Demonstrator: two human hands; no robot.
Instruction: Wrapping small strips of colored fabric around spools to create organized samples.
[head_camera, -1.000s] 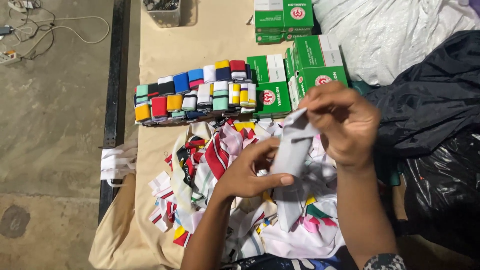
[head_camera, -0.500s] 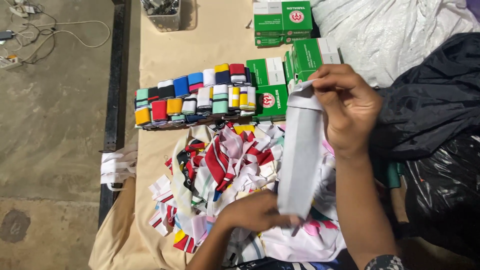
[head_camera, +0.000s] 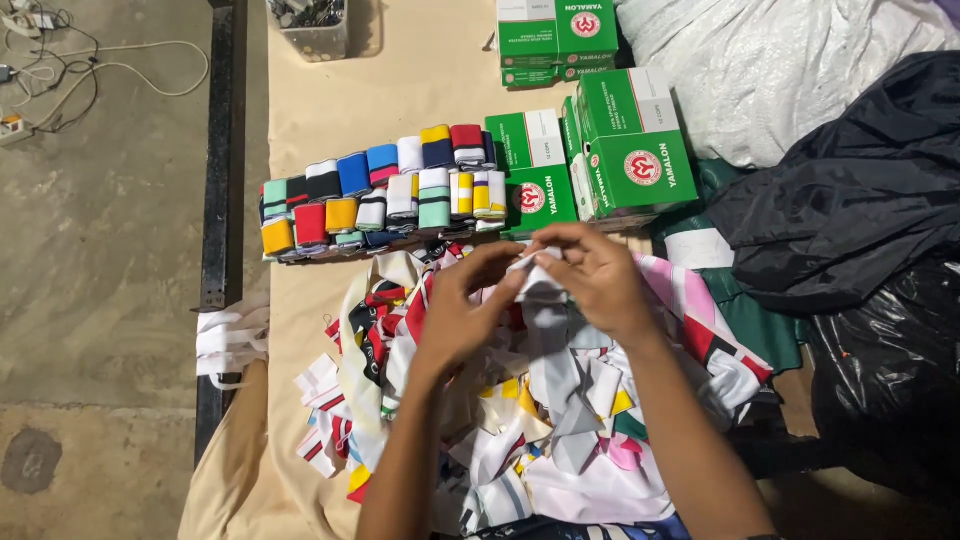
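I have a grey fabric strip (head_camera: 545, 300) pinched at its top end between both hands, over the middle of the cloth-covered table (head_camera: 330, 100), just above the heap of mixed fabric offcuts (head_camera: 520, 440) at the near edge. My left hand (head_camera: 462, 310) comes up from below with fingers curled, thumb and forefinger closed on the strip's upper left corner; my right hand (head_camera: 598, 280) arches over from the right, fingertips clamped on the same folded end, so the two hands nearly touch. The strip looks light, limp and soft, a ribbed knit by my guess; it drapes straight down into the heap and would slip or unroll if held loosely, so I judge the folded end is the place to grip. Beyond my hands, toward the far edge, lie two rows of rolled coloured bands (head_camera: 380, 195), with green cardboard boxes (head_camera: 620, 150) just beside them on the right.
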